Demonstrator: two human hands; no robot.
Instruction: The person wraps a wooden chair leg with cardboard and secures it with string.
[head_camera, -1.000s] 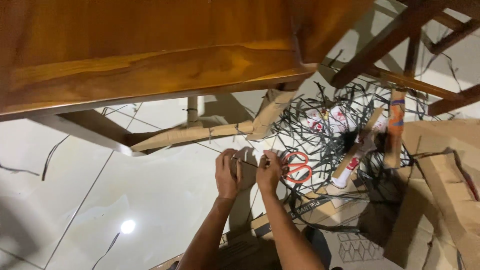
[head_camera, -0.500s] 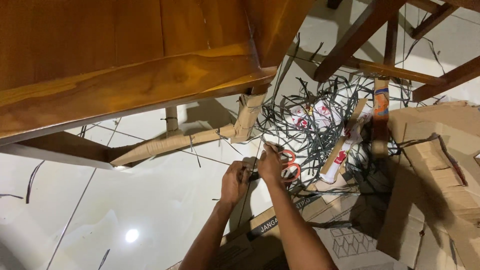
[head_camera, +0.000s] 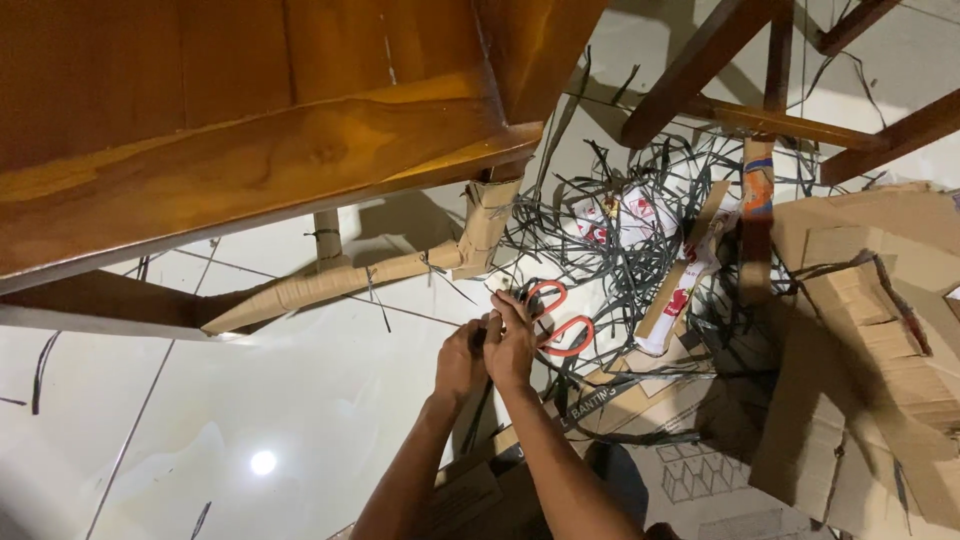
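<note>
Both hands meet low in the middle of the frame: the left hand (head_camera: 460, 362) pinches a thin black strap (head_camera: 478, 400), seemingly to keep it taut, while the right hand (head_camera: 512, 345), pressed against it, grips red-handled scissors (head_camera: 556, 318) that jut up and right of the knuckles; the cardboard-wrapped table leg (head_camera: 340, 281) lies upper left, a strap tangle (head_camera: 640, 250) to the right

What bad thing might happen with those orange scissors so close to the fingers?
The right hand works the orange scissors right beside the left hand, so a slip might nick a finger. The tangle of black straps could snag the blades. The wooden table edge hangs just above, easy to bump.
</note>
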